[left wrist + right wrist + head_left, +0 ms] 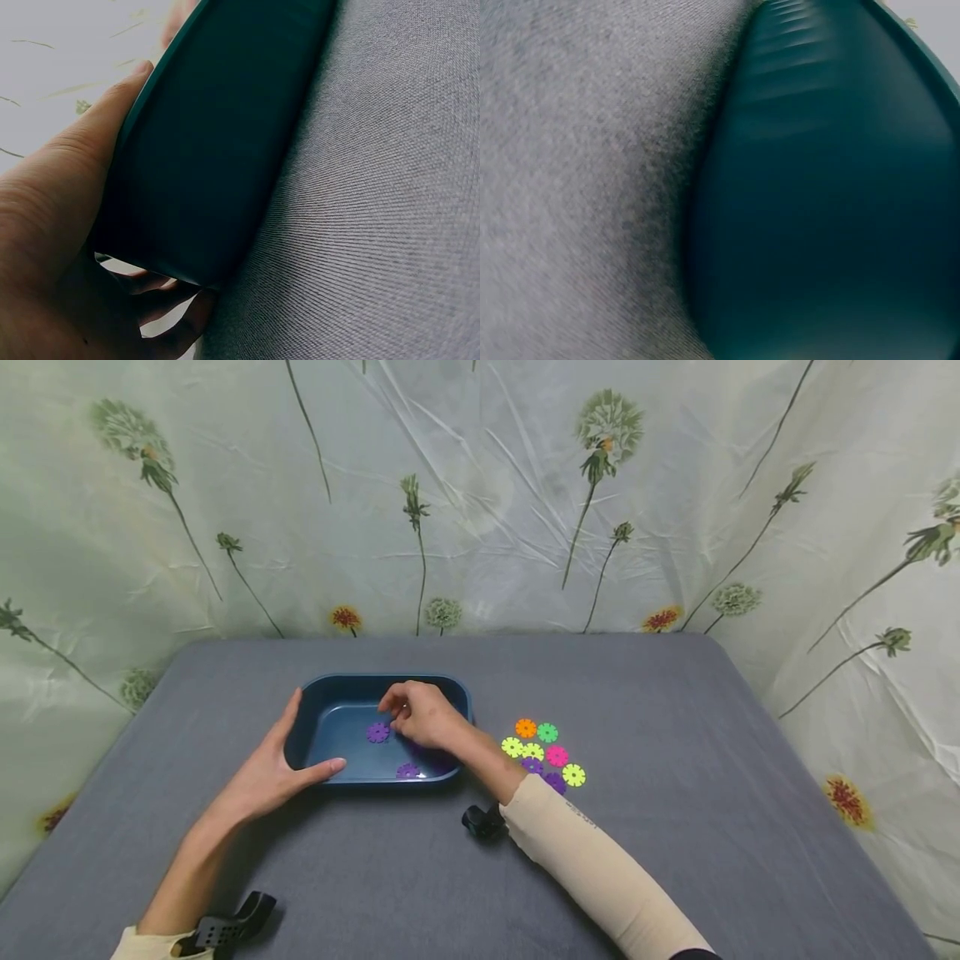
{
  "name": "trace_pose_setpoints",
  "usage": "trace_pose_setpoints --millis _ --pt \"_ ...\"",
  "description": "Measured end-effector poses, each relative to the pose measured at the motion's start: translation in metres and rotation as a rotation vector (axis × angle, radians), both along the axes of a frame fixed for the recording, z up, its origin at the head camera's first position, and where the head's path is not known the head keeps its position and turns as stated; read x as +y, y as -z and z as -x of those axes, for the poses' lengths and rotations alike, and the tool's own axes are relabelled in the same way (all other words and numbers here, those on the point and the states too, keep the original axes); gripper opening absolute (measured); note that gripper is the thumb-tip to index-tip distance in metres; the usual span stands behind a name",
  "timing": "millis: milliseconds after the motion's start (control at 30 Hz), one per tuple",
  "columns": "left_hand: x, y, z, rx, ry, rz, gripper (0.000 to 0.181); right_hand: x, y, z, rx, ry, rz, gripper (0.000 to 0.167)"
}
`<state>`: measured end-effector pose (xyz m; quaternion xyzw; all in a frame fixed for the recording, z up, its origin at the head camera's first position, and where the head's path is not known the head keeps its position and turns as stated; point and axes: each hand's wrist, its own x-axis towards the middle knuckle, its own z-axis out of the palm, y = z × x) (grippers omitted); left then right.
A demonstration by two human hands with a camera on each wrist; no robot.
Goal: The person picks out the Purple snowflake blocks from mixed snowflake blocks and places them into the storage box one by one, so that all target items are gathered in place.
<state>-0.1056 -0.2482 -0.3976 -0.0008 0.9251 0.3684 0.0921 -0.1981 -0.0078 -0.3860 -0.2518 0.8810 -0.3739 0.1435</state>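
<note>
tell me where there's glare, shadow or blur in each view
Head view: mostly sharp and evenly lit, slight glare inside the rectangular dark blue plastic tray, soft shadow along its near side on the grey cloth tabletop; left wrist view: tray's outer wall in deep shadow, pale floral cloth backdrop washed out; right wrist view: soft overall, tray wall dark, with a paler sheen near the bottom.

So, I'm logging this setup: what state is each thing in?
Blue tray: upright, uncovered
Purple discs: loose inside the tray
Disc cluster: loose, lying flat on the table
Left hand: gripping the tray's left end
Right hand: over the tray, fingers curled; cannot tell whether it holds a disc
Floral backdrop: creased
</note>
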Motion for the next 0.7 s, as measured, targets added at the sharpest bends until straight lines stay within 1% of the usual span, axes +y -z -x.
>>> trace_pose_setpoints --millis 133,333,600,700 --pt "0.000 0.001 0.001 0.001 -0.004 0.005 0.128 0.006 -0.004 -0.001 -0.006 -0.026 0.047 0.027" --pt "0.000 0.001 0.001 0.007 -0.005 0.008 0.127 0.018 -0.008 -0.002 0.034 -0.070 0.088 0.025" --pt "-0.001 0.002 0.001 0.009 0.001 -0.001 0.128 0.030 -0.010 -0.006 0.069 -0.053 0.125 0.025" --pt "-0.002 0.002 0.001 0.007 0.004 -0.003 0.128 0.035 -0.011 -0.008 0.075 -0.045 0.153 0.025"
